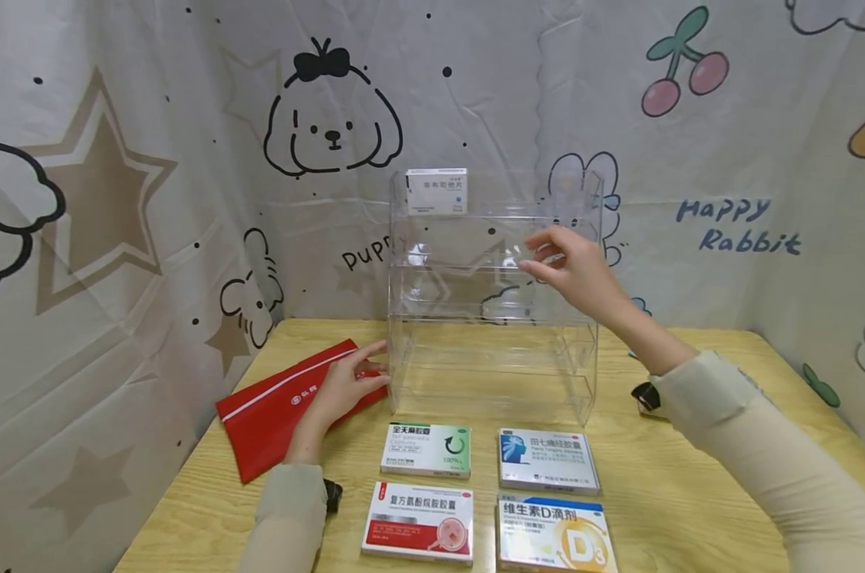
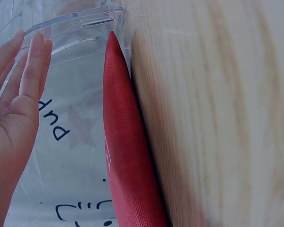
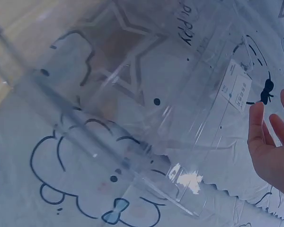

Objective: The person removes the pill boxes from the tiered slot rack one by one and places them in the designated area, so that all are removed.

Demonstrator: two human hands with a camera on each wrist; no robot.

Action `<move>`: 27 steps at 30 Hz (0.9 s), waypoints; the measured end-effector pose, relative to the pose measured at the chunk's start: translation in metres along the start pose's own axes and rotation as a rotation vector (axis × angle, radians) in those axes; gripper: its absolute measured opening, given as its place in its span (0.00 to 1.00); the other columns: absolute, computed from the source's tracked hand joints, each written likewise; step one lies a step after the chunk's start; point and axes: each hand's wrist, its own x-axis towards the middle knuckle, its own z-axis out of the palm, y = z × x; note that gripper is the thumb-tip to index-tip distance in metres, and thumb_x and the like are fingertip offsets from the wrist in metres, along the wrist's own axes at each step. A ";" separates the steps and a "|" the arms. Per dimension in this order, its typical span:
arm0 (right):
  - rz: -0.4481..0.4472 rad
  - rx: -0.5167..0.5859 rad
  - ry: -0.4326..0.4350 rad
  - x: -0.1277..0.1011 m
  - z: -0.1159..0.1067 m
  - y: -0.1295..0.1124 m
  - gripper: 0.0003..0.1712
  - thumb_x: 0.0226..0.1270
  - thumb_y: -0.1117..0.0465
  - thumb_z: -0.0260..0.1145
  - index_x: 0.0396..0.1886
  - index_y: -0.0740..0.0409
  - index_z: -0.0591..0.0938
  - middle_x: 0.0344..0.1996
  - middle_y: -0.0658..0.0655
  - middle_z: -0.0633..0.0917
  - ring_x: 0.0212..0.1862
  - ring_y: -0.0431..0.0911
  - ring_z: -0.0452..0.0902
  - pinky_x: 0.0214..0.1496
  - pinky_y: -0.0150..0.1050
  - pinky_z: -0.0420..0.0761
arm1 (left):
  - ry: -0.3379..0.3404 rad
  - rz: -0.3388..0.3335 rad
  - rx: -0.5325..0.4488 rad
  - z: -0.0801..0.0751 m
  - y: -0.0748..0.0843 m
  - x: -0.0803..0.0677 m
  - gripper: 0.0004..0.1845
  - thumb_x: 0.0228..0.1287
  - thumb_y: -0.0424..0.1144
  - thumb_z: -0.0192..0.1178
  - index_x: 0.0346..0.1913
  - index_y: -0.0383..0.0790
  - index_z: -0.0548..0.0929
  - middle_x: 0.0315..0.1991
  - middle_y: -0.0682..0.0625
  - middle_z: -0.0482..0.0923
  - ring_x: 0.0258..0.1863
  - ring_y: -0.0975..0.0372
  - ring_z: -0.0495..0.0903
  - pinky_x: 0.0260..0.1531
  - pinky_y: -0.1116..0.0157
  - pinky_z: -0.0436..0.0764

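- The left hand (image 1: pixel 340 387) is lying flat with straight fingers, resting on the red fabric zip pouch (image 1: pixel 278 406) and touching the lower left edge of the clear acrylic tiered shelf rack (image 1: pixel 492 302); it is pinching nothing.
- The right hand (image 1: pixel 571 267) is hovering at the rack's upper right front, fingers loosely spread and slightly bent, holding nothing; whether the fingertips are touching the plastic is not clear.
- The rack is standing upright at the back middle of the pale wooden table (image 1: pixel 690 477), against a cartoon-printed cloth backdrop (image 1: pixel 117 199).
- Judging from the layout, the shelving is looking barely begun: 1 white medicine box (image 1: pixel 437 191) is sitting on the top tier at the left, while the lower tiers are showing nothing.
- 4 flat cardboard boxes are lying in front of the rack in 2 rows: a green-and-white box (image 1: pixel 426 450), a blue-and-white box (image 1: pixel 548 460), a red-and-white box (image 1: pixel 419 532) and a vitamin D3 box (image 1: pixel 552 535).
- The rack is looking hard, glossy and see-through with thin lipped shelves; the pouch is showing a fine woven texture in the left wrist view (image 2: pixel 128 156); the table is showing a smooth light grain.
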 end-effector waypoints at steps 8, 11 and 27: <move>0.055 0.037 0.015 0.061 0.013 -0.009 0.21 0.66 0.60 0.67 0.55 0.66 0.77 0.53 0.64 0.80 0.50 0.55 0.82 0.55 0.49 0.83 | 0.012 -0.006 -0.004 0.001 0.001 0.001 0.33 0.61 0.33 0.67 0.70 0.44 0.70 0.63 0.41 0.76 0.58 0.46 0.80 0.56 0.54 0.82; 0.046 0.034 0.016 0.077 0.020 -0.012 0.22 0.66 0.60 0.68 0.56 0.66 0.76 0.54 0.65 0.79 0.50 0.55 0.82 0.56 0.48 0.83 | 0.012 0.002 -0.002 0.001 0.000 0.000 0.33 0.61 0.33 0.66 0.70 0.43 0.70 0.64 0.40 0.75 0.58 0.45 0.80 0.55 0.56 0.82; 0.159 -0.111 -0.093 0.147 0.046 -0.011 0.27 0.68 0.60 0.66 0.64 0.62 0.71 0.64 0.64 0.74 0.58 0.58 0.76 0.59 0.50 0.79 | 0.019 -0.001 0.001 0.002 -0.005 0.001 0.33 0.61 0.34 0.67 0.70 0.45 0.70 0.63 0.43 0.77 0.57 0.49 0.82 0.57 0.54 0.82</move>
